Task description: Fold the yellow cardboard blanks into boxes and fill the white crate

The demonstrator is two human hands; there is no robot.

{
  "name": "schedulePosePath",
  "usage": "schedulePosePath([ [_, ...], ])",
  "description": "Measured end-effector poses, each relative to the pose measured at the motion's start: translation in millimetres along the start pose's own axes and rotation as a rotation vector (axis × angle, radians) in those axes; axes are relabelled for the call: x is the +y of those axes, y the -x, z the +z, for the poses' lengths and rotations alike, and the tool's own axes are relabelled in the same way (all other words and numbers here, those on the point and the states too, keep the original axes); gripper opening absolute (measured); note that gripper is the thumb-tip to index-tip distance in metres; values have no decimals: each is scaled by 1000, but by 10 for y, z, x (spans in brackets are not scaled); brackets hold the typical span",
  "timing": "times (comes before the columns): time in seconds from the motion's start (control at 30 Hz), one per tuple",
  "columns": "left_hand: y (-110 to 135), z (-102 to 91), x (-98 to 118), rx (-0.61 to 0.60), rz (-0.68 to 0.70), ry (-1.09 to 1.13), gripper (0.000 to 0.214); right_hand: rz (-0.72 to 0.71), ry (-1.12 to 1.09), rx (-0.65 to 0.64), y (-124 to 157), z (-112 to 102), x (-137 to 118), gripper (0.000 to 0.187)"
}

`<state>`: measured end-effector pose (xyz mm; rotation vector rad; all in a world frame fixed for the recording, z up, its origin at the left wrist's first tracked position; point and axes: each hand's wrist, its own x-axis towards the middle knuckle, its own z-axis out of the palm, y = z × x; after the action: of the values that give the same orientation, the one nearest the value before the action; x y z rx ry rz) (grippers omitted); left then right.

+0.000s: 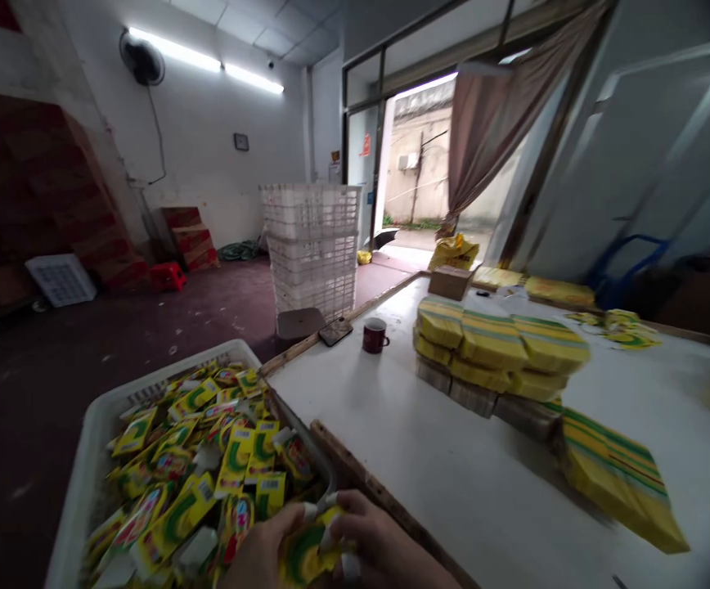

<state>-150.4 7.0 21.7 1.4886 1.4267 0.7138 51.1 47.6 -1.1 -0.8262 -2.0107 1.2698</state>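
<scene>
At the bottom of the head view, my left hand (262,544) grips a small yellow and green packet (302,556), its thumb along the packet's upper edge. My right hand (383,540) is closed on the packet's right side with bent fingers. White covers show on some fingertips. Below and left of the hands stands a white plastic crate (76,491) filled with similar yellow packets (235,458), some with white flaps sticking out. To the right, the white tabletop (379,417) begins behind a wooden edge strip (361,470). The lower part of both hands is cut off by the frame.
Stacked bundles of flat yellow wrappers (490,339) lie on the table, with a fanned bundle (622,474) nearer. A dark red mug (375,336), a phone (335,331) and a cardboard box (451,282) stand farther back. Stacked white crates (312,245) rise beyond a stool (299,323).
</scene>
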Motion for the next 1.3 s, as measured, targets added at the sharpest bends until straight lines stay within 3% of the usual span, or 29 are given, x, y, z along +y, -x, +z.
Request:
schedulePosePath([
  [0.1, 56, -2, 48, 25, 79, -47, 45, 44, -76, 20, -61, 92, -15, 29],
  [0.2, 37, -109, -59, 95, 73, -65, 48, 69, -103, 41, -219, 233, 63, 51],
  [0.27, -29, -350, -181, 205, 39, -152, 49, 48, -50, 82, -352, 320, 139, 60],
  [0.3, -77, -522, -250, 314, 14, -234, 49, 40, -20, 97, -417, 354, 176, 61],
  [0.37, -182, -915, -403, 645, -73, -497, 55, 35, 42, 99, -521, 405, 247, 55],
  [0.43, -254, -1253, -584, 786, -191, -730, 72, 38, 138, 82, -569, 443, 330, 49],
  [0.53, -192, -1461, -902, 726, -283, -904, 67, 41, 304, 22, -526, 513, 521, 51],
  [0.63, 94, -1404, -1242, 764, -484, -997, 60, 82, 415, -53, -436, 595, 752, 54],
  [0.73, 480, -1349, -1572, 845, -841, -921, 62, 75, 521, -99, -404, 641, 922, 44],
  [0.87, 807, -1399, -1900, 693, -997, -767, 51, -28, 583, -164, -470, 622, 1002, 21],
  [0.97, 799, -1539, -2013, 660, -1027, -730, 46, -77, 619, -216, -612, 634, 997, 11],
  [1.13, 641, -1870, -2038, 676, -1073, -745, 47, -59, 656, -235, -889, 842, 994, 10],
  [1.3, 709, -1831, -1982, 692, -1079, -771, 40, -13, 676, -194, -848, 900, 966, 9],
])
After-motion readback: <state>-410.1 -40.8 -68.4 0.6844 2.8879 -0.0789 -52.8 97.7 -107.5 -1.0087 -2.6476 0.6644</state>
